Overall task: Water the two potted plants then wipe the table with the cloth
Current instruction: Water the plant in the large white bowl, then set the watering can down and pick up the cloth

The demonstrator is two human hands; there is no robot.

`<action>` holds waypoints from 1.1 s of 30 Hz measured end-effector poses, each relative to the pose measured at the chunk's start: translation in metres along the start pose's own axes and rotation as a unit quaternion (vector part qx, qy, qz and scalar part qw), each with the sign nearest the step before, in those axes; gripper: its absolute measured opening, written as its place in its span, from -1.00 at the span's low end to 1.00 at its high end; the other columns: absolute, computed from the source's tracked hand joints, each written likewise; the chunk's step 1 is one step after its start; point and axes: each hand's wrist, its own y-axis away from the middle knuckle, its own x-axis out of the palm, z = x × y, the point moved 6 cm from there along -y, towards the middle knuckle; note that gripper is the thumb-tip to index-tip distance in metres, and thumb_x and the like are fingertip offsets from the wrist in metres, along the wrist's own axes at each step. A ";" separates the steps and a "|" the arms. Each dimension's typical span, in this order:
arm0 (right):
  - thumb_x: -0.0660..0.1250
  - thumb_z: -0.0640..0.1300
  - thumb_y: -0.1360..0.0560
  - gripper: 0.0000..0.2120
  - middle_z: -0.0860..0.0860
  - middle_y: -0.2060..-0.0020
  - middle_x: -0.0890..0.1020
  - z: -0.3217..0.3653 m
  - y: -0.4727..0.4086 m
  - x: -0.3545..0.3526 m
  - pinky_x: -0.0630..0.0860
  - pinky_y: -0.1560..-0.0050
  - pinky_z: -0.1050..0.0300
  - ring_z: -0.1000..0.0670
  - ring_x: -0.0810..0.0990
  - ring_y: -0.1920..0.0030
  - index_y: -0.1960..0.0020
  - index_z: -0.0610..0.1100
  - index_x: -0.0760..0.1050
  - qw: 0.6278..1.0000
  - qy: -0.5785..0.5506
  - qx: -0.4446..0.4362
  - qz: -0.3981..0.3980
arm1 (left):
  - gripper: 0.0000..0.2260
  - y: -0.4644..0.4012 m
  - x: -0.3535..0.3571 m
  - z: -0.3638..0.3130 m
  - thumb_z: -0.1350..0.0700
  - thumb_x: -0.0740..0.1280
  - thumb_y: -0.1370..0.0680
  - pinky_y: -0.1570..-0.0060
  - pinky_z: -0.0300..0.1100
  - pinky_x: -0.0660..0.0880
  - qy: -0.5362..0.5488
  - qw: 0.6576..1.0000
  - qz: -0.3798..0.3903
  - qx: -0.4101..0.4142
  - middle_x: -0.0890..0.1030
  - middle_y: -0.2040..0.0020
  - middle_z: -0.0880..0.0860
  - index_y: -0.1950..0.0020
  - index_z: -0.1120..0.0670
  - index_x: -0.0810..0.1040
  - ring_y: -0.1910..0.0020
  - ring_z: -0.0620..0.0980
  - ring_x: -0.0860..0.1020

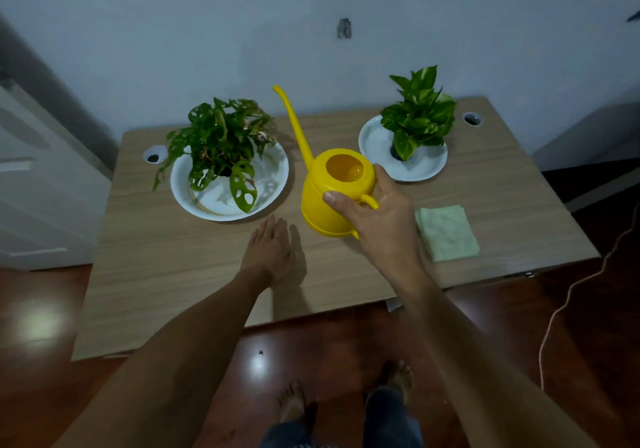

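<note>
At the far left of the table (145, 274), a holed-leaf plant (221, 146) is seen standing on a white plate (270, 184). Nearer the front edge, the left hand (272, 250) is laid flat on the wood, fingers straight, nothing held. Just right of it, the yellow can (329, 198) is gripped at its handle by the right hand (375, 212), thumb across the body, its long spout aimed up and back between the two plants. Whether the can is lifted or resting cannot be told. A variegated plant (419, 115) is set on a smaller plate (374, 142) at the back right, and the folded green cloth (446, 233) lies near the right front, untouched.

The watering step is judged to be in hand; next, the spout would need to be swung over one pot and tipped gently.

The pale wood-grain top is pierced by two cable holes; behind it a plain wall (173, 32) is seen, with glossy reddish floor (41, 343) below and a cord (571, 291) trailing at right.
</note>
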 end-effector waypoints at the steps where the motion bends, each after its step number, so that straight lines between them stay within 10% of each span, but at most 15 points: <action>1: 0.61 -0.12 -0.41 -0.53 0.06 -0.05 0.72 -0.004 -0.002 -0.013 0.60 -0.03 0.22 0.17 0.68 -0.04 -0.26 -0.16 0.57 1.000 0.002 0.001 -0.003 | -0.31 -0.006 0.001 -0.014 -0.08 0.17 -0.67 -0.62 0.04 -0.10 -0.010 1.000 0.001 0.010 -0.07 -0.67 0.24 -0.67 0.17 -0.05 -0.67 0.17 -0.11; 5: 0.62 -0.03 -0.40 -0.51 0.08 -0.08 0.71 -0.020 -0.012 -0.073 0.62 -0.15 -0.09 0.05 0.68 -0.11 -0.27 -0.06 0.56 1.000 0.023 -0.007 -0.009 | -0.30 -0.028 0.008 -0.073 -0.09 0.18 -0.66 -0.63 0.05 -0.09 -0.023 0.999 0.006 0.042 -0.10 -0.68 0.23 -0.67 0.15 -0.06 -0.67 0.18 -0.12; 11: 0.62 -0.05 -0.40 -0.46 0.21 -0.02 0.72 -0.040 -0.025 -0.178 0.58 -0.10 0.21 0.20 0.66 -0.02 -0.32 0.12 0.53 0.999 0.046 -0.009 -0.017 | -0.27 -0.057 0.031 -0.170 -0.09 0.24 -0.64 -0.63 0.01 -0.06 -0.007 0.999 0.019 0.034 -0.11 -0.68 0.19 -0.68 0.11 -0.06 -0.68 0.15 -0.10; 22: 0.61 -0.05 -0.42 -0.43 0.15 -0.07 0.69 -0.118 -0.055 -0.332 0.60 -0.15 0.07 0.13 0.66 -0.08 -0.37 -0.03 0.50 0.996 0.065 0.027 -0.053 | -0.24 -0.102 0.083 -0.328 -0.11 0.27 -0.63 -0.62 0.03 -0.04 0.013 0.998 0.042 0.042 -0.09 -0.69 0.17 -0.68 0.03 -0.09 -0.68 0.14 -0.08; 33: 0.61 -0.01 -0.42 -0.38 0.33 -0.07 0.64 -0.193 -0.094 -0.398 0.51 -0.09 0.36 0.31 0.60 -0.08 -0.42 0.03 0.46 0.981 0.106 0.066 -0.145 | -0.14 -0.151 0.124 -0.411 -0.18 0.31 -0.58 -0.63 0.01 -0.14 -0.006 0.992 0.065 0.108 -0.09 -0.69 0.14 -0.68 0.11 -0.09 -0.68 0.12 -0.10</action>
